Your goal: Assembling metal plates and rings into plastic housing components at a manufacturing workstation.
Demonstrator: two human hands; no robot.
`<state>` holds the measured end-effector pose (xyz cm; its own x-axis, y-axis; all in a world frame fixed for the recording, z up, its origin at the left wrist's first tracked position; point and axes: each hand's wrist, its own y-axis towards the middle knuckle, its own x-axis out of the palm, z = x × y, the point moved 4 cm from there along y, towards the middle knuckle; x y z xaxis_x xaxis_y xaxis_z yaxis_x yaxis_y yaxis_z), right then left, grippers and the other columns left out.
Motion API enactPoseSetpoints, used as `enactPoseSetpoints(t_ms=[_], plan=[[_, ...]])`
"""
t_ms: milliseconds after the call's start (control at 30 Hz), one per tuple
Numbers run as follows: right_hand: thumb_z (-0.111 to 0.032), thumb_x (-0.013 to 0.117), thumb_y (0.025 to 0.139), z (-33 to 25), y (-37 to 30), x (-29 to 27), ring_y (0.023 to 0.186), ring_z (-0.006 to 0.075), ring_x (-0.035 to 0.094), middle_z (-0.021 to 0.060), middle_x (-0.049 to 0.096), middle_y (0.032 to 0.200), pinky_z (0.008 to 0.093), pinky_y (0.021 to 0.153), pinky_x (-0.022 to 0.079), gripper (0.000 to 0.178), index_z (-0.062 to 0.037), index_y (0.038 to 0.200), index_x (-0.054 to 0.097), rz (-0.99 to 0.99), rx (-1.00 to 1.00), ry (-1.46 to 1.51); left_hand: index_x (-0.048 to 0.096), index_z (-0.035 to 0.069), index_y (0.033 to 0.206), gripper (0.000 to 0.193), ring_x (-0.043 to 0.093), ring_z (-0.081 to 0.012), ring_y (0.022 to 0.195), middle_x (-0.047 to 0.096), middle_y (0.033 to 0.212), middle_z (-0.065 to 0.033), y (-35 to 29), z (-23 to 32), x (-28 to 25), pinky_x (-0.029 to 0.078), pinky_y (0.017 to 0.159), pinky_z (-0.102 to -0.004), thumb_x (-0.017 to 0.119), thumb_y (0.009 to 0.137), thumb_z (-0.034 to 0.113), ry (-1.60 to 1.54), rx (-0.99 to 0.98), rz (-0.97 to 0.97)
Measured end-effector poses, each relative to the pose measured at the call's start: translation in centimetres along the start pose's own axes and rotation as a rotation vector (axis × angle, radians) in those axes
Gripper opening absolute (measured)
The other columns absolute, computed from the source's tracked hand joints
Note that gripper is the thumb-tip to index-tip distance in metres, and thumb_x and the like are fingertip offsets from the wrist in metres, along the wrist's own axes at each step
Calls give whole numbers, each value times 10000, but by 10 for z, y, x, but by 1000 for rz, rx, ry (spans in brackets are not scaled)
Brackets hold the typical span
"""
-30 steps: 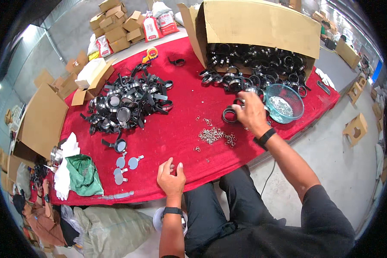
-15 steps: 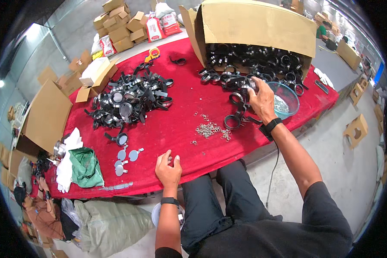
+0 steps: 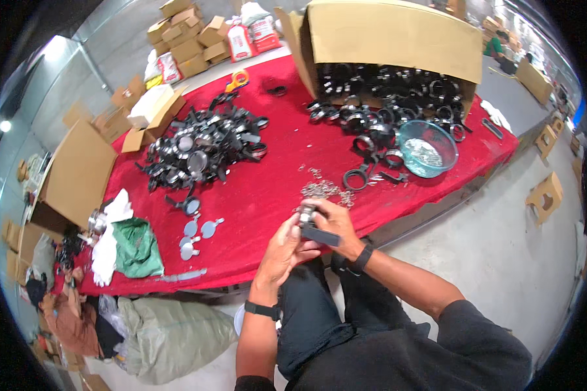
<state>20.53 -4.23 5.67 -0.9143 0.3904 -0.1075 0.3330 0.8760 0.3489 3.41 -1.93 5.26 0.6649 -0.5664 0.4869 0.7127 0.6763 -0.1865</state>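
Both hands were raised together over the near edge of the desk point(image 3: 267, 189), which was covered in red cloth. The left hand point(image 3: 282, 251) was curled around a small black-and-silver part point(image 3: 308, 218), fingers closed on its lower side. The right hand point(image 3: 332, 225) was closed over the same part from the right, thumb and fingers pinching near its black handle-like end, which stuck out just below the knuckles. The part was held above the desk edge, in front of the person's lap, not touching the cloth.

Just beyond the hands lay a scatter of small metal pieces point(image 3: 321, 189). Further right stood a clear blue-green bowl point(image 3: 428, 148) holding more small silvery pieces. Behind it, an open cardboard box point(image 3: 398, 39) lay on its side with black ring-shaped parts point(image 3: 378, 111) spilling onto the cloth. A separate heap of black parts point(image 3: 202, 146) sat left of centre. A few round silvery discs point(image 3: 199, 231) lay near the left edge, beside a green cloth point(image 3: 137, 247) and white rags point(image 3: 111, 225).
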Motion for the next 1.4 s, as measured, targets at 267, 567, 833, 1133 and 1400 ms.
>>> enactPoseSetpoints(t_ms=[267,567,833,1133,1400], plan=[[118,635,916,-11,4,-15,1103,385,763,202,787,1154,446,994,613,442,-53,1305,759,-163,-411,-390,442,-49,1633,748,666,-209,1323,639,1486,-141,4,-6,-11,620,1057,-382,814,991,41,7,114,47],[-167,814,962,-24,-23,12,879,214,756,205,778,952,395,769,585,380,35,1273,728,-406,251,-352,558,-124,1532,769,787,-132,942,825,1044,-147,35,-3,-49,624,776,-280,899,869,66,357,390,555],[-213,781,969,10,8,24,754,481,719,294,675,776,526,681,529,274,47,965,694,-117,114,-474,669,-55,1393,505,649,-453,1314,690,1379,-290,19,64,-107,503,1162,-519,779,978,212,1406,586,853],[-249,793,964,42,16,33,943,505,754,327,739,932,553,801,576,324,47,1076,725,-171,187,-501,758,12,1301,417,682,-438,1204,738,1293,-243,-17,67,-252,539,1064,-515,777,890,84,1865,317,812],[-170,787,958,32,2,-7,1025,345,808,220,820,1107,433,935,628,436,50,1328,717,-18,218,-424,877,81,973,280,755,-394,1019,781,948,-185,-33,101,-221,587,926,-505,957,787,276,1526,-41,869]])
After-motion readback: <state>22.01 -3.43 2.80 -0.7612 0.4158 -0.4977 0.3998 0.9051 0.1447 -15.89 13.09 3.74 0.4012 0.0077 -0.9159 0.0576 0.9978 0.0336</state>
